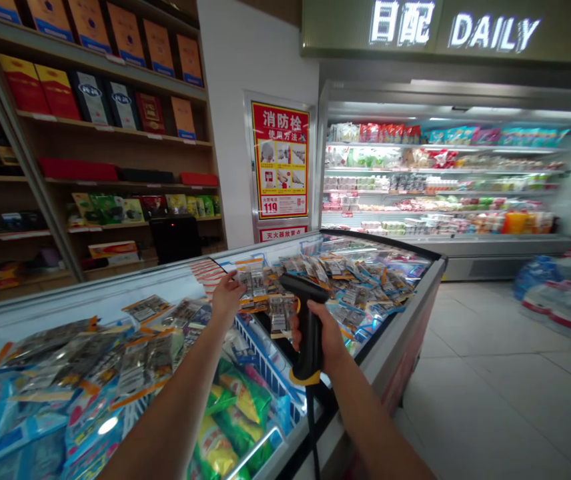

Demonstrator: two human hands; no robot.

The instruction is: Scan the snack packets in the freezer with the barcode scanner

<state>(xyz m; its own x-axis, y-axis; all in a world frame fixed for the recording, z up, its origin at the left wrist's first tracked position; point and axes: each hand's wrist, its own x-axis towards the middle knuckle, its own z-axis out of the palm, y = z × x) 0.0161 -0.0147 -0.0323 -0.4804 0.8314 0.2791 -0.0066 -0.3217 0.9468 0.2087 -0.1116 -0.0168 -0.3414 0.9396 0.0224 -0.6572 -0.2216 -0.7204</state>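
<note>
Barcode scanner, black with yellow trim, is held upright over the open chest freezer, its head aimed forward and slightly left, its cord hanging from the grip. The right hand is clamped around the handle, thumb and fingers wrapped about it. Just beyond the scanner's head lie small clear-fronted packets with orange edges, one of them, a printed packet, partly behind the handle. The left hand reaches to another packet left of the scanner; whether its fingertips pinch that packet or only rest beside it, I cannot tell. Nearer, green-and-yellow bags lie beside a blue wire divider, with blue bags at lower left. Past the freezer stand a red fire-hydrant instruction poster on the wall, wooden shelves of gift boxes on the left, and a lit refrigerated display case beneath a "DAILY" sign. Bottled water packs sit on the tiled floor at right.
</note>
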